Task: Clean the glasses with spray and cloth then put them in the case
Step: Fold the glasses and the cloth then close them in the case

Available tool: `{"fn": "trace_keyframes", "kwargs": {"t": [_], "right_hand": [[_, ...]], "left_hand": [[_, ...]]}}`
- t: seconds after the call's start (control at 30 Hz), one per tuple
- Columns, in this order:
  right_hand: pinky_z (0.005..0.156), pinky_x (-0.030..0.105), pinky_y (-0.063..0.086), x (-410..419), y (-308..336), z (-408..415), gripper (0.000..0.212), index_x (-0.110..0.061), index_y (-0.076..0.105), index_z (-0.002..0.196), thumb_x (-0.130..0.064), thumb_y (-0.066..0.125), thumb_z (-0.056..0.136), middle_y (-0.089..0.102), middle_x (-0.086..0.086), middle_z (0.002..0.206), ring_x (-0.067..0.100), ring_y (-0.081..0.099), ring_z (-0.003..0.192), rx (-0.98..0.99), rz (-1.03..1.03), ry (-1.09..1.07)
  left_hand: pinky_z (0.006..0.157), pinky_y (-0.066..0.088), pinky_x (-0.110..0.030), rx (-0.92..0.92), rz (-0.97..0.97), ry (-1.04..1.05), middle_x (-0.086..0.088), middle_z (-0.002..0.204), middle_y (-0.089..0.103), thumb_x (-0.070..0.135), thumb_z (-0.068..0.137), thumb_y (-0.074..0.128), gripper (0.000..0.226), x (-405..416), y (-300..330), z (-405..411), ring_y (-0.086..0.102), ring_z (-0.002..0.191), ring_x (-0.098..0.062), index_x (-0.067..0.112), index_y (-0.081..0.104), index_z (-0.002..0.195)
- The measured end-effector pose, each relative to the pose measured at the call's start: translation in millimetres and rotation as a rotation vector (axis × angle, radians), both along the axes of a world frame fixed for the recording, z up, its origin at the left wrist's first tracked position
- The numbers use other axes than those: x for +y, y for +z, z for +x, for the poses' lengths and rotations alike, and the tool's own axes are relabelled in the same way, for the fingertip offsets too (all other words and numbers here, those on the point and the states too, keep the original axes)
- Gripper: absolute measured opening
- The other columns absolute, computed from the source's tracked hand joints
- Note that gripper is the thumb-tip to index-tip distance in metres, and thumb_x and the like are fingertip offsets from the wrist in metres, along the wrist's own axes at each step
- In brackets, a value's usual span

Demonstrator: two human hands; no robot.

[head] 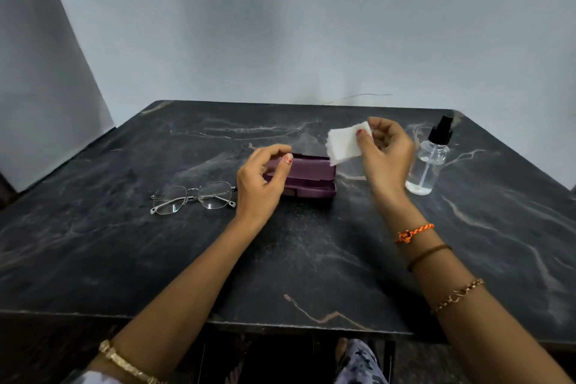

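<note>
Currently the right hand (pixel 385 154) is raised above the dark tabletop (pixel 311 259), its grip pinching a white cloth (pixel 344 143) between thumb and fingers, just left of the clear spray bottle (pixel 428 165) standing upright. Left hand (pixel 261 181) hovers over the near left end of the purple case (pixel 311 178), grip loosely curled and holding nothing. Glasses (pixel 193 198) lie folded open on the tabletop, just left of that hand.

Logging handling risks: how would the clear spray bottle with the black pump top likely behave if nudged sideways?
The clear plastic spray bottle stands tall on a narrow base, so it probably tips rather than slides. It looks mostly empty, so likely light. Once toppled, its round body may roll across the smooth dark marble table.
</note>
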State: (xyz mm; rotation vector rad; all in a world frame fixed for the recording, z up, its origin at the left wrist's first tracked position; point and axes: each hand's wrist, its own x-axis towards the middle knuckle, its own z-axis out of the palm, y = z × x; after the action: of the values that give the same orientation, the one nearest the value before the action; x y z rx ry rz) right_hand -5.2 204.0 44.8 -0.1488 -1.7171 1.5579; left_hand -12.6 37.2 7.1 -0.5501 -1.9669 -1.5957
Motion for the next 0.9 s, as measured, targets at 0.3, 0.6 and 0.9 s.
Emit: {"fn": "trace_keyframes", "kwargs": {"t": [0.3,0.6,0.9], "right_hand": [[0.070,0.033,0.049,-48.3,-9.0,-2.3,0.018,-0.023,0.056,0.090,-0.005,0.054,0.088,0.060,0.003,0.079,0.016,0.058,0.077,-0.053,-0.278,0.264],[0.065,0.033,0.047,-46.3,-14.8,6.3,0.025,-0.027,0.056,0.082,-0.002,0.055,0.086,0.060,-0.002,0.071,0.011,0.056,0.071,-0.095,-0.131,0.352],[0.075,0.048,0.053,-56.2,-13.3,16.9,0.016,-0.023,0.061,0.094,-0.028,0.066,0.080,0.059,-0.001,0.104,0.030,0.062,0.091,-0.034,0.286,0.333]], "left_hand": [[0.053,0.053,-0.016,-0.380,0.328,-0.260,-0.004,0.087,0.064,0.012,0.093,0.048,0.021,0.6,4.4,-0.9,0.066,0.067,-0.007,0.007,0.060,0.110],[0.053,0.051,-0.014,-0.363,0.456,-0.280,0.008,0.070,0.071,-0.009,0.084,0.056,0.029,3.3,5.6,-2.5,0.063,0.063,-0.002,0.004,0.055,0.110],[0.064,0.054,-0.017,-0.280,0.604,-0.361,0.006,0.076,0.073,-0.006,0.078,0.060,0.028,-0.2,11.2,0.3,0.067,0.076,-0.007,0.015,0.061,0.097]]}}
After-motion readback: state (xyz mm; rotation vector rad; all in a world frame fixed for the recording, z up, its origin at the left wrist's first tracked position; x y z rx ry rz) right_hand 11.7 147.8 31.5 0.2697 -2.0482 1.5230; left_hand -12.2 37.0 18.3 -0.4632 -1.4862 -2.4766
